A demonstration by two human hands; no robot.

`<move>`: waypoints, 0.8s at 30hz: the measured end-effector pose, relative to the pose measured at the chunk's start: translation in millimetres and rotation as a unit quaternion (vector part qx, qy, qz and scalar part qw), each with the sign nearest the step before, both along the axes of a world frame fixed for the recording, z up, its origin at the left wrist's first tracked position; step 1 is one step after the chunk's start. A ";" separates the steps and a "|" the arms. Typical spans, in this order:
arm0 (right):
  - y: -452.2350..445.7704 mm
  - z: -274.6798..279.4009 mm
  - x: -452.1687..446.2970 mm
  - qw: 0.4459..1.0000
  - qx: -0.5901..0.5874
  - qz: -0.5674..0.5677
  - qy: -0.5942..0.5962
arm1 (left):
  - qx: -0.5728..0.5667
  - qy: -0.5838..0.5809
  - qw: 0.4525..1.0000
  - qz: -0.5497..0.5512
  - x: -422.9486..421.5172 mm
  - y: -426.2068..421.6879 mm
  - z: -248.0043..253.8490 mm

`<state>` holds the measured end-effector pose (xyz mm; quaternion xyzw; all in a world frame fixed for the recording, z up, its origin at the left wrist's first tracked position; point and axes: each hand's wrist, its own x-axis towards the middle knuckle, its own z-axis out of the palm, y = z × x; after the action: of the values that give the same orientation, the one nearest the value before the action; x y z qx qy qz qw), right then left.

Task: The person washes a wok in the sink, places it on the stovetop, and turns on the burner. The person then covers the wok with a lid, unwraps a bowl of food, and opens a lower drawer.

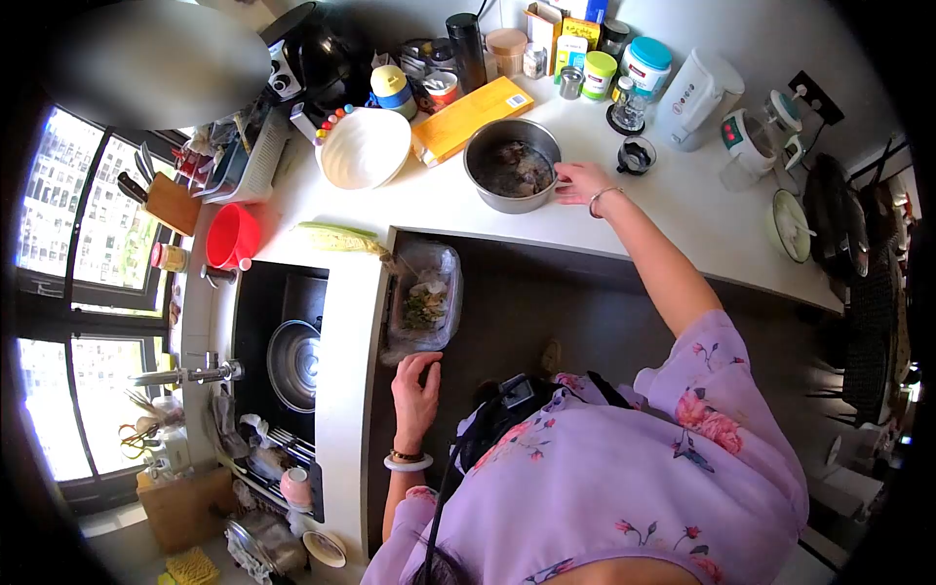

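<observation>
My right hand (582, 183) is at the right side of a round grey metal pan (485, 182), its fingers closed on the rim. Dark liquid and brownish pieces of food (524, 168) lie inside the pan, which stands on the white counter. My left hand (416, 382) hangs low by the counter's front edge, fingers loosely bent and holding nothing. Just beyond it is a clear plastic bin (452, 312) with food scraps in it. An ear of corn in its husk (336, 237) lies at the counter corner.
A white bowl (366, 146) and a yellow envelope (478, 119) are left of the pan. A small dark glass cup (636, 156) and a white kettle (694, 102) stand to the right. On the left, a steel basin (278, 366) sits in the sink, near a red container (232, 237).
</observation>
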<state>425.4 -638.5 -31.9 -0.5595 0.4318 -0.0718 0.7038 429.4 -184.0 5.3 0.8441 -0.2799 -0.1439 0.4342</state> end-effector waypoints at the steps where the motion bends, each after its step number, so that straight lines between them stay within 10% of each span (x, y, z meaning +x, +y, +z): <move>1: -2.9 -3.1 5.5 1.000 0.004 0.002 0.001 | 0.004 0.001 1.000 0.002 -1.8 -7.7 -2.7; 13: -0.7 -14.4 23.1 0.996 0.033 -0.060 -0.054 | 0.014 0.078 0.996 -0.031 41.8 -54.7 -30.9; 24: 1.3 24.6 -5.8 0.960 -0.268 -0.084 -0.016 | 0.012 0.094 0.993 -0.075 91.8 -69.0 -45.2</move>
<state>419.6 -637.2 -7.3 -0.6885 0.4304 -0.2526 0.5262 521.2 -253.1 -39.9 0.8088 -0.2979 -0.2584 0.4363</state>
